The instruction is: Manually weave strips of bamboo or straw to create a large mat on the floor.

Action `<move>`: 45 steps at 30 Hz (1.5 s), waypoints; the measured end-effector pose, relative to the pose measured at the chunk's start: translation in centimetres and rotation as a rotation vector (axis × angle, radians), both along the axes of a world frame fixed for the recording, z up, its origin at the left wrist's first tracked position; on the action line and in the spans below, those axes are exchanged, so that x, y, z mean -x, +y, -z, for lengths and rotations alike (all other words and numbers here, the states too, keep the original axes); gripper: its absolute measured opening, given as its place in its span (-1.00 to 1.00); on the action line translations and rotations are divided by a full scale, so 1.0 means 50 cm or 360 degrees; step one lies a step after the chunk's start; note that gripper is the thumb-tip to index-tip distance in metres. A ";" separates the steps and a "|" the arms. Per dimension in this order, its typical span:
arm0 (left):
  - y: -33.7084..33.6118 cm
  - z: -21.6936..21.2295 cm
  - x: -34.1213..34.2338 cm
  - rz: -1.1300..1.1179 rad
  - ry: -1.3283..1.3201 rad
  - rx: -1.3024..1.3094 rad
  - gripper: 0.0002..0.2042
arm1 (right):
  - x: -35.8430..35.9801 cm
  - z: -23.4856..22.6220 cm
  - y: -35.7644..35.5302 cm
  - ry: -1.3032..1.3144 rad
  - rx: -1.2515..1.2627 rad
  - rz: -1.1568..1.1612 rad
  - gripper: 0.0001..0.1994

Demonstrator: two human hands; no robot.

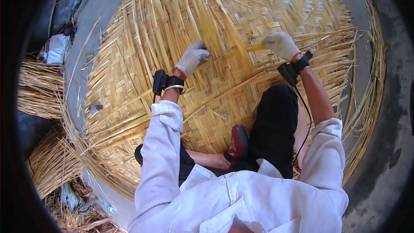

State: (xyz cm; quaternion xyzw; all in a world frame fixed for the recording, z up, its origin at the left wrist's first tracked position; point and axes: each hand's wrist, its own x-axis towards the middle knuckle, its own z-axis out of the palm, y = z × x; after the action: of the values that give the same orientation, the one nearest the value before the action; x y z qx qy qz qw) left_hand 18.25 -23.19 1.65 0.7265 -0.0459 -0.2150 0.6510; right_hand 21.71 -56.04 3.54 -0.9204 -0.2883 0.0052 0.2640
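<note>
A large woven mat of flat yellow reed strips (202,121) lies under me, its weave in diagonal blocks. My left hand (193,58), in a pale knitted glove, is closed low over the loose strips at the mat's middle; what its fingers hold is hidden. To its right, my right hand (280,45), gloved likewise, is closed on the end of a reed strip (254,48). That strip reaches leftward toward my left hand and blurs between the two. Long unwoven strips (172,13) stand away from the mat ahead of my left hand.
Bundles of thin reeds (41,88) are stacked at the left, below a white bag (56,48). I sit on the mat with a red shoe (238,144) in front of me. Loose reeds (373,82) line the right edge. A cable (307,108) hangs from my right wrist.
</note>
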 end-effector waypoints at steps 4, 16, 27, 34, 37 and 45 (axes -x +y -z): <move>0.004 0.007 0.022 -0.0111 0.0084 -0.0081 -0.78 | -0.007 0.051 0.032 -0.0026 0.0198 -0.0081 -0.82; 0.011 0.009 0.069 0.0085 -0.0287 -0.1255 -0.77 | -0.006 0.024 0.107 0.0433 0.0596 -0.0051 -0.77; -0.012 0.064 0.108 -0.0077 -0.0564 -0.1368 -0.85 | 0.054 0.069 0.106 0.0263 0.0638 0.0186 -0.84; 0.014 0.064 0.102 -0.0091 -0.0526 -0.1425 -0.86 | 0.059 -0.010 0.183 0.0214 0.0822 0.0190 -0.83; -0.001 0.067 0.094 -0.0060 -0.0609 -0.1484 -0.85 | 0.044 0.023 0.145 0.0261 0.0727 0.0272 -0.84; 0.026 0.080 0.085 -0.0014 -0.0420 -0.1380 -0.82 | 0.113 0.030 -0.063 -0.0236 0.0579 0.0372 -0.69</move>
State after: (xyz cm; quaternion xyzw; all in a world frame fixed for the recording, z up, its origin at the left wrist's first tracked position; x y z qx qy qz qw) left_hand 14.02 -21.91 -2.32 0.9535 -0.0310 -0.1170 0.2760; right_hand 16.05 -59.17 2.03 -0.9779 -0.1926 -0.0410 0.0705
